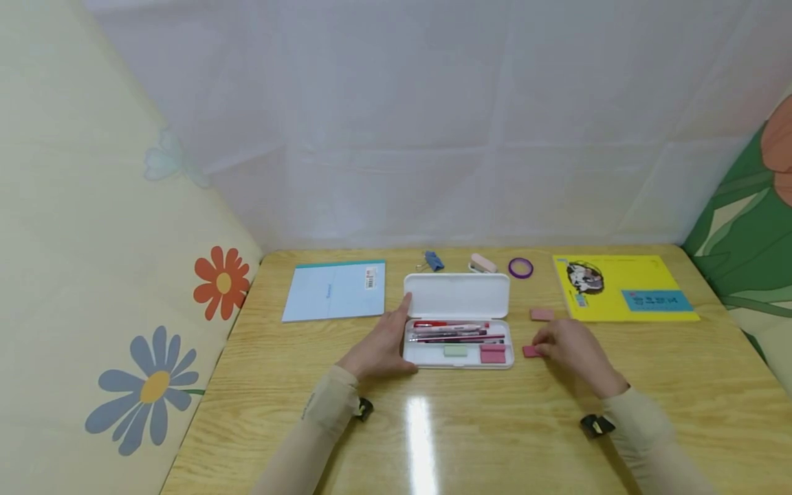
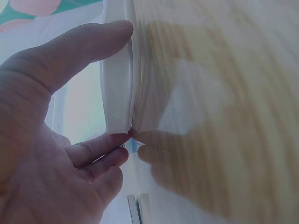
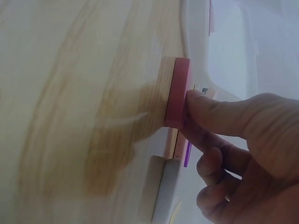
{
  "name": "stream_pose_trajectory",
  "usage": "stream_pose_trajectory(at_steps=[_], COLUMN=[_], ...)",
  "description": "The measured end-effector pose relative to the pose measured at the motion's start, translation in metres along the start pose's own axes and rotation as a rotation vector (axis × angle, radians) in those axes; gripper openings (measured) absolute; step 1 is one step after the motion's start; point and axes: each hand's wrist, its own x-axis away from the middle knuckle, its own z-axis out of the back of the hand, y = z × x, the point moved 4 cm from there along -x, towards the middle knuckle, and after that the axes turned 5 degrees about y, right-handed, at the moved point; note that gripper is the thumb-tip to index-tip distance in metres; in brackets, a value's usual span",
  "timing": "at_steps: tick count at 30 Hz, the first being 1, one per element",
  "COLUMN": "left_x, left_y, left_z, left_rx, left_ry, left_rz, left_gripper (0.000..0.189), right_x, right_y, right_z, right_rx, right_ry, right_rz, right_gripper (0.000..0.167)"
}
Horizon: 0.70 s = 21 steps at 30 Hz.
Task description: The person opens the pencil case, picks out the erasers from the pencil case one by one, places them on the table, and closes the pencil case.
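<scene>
Close view from the wrist: the right hand (image 3: 243, 154) presses one fingertip (image 3: 196, 100) on the flat face of a pink eraser (image 3: 177, 93) lying on a pale wooden table (image 3: 70, 107). The other fingers curl loosely. Just beyond the eraser runs the rim of a white case (image 3: 194, 37). Beside the eraser, nearer the hand, lies a blurred pale block (image 3: 161, 191).

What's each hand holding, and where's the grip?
Left hand grips the white pencil case at its left end. Right hand only touches the pink eraser on the table, fingertip on its face.
</scene>
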Motion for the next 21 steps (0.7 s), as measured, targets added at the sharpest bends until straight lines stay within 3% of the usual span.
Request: stream_pose_trajectory(at_steps=[4,7,15,21], left_x=[0.000,0.001,0.001,0.001], left_y=[0.000,0.000,0.000,0.001], left_z=[-0.001,-0.001,0.000,0.000], left_rx=[-0.001,0.008,0.018,0.015], left_ry=[-0.001,0.001,0.010,-0.002], left_rz=[0.003,0.003,0.004,0.007], left_gripper=[0.143,0.143,0.142,0.142], right_x=[0.001,0.002,-0.003,-0.009], right_y=[-0.002,-0.009,-0.049,-0.074], right_z=[0.001,0.005,0.005,-0.012], right_rx=[-0.015,-0.067,-0.201,-0.209], right_ry=[0.000,0.044,0.208,0.185], right_rz=[-0.027,-0.028,0.177,0.253], right_gripper=[0.006,0.007,0.016,0.018])
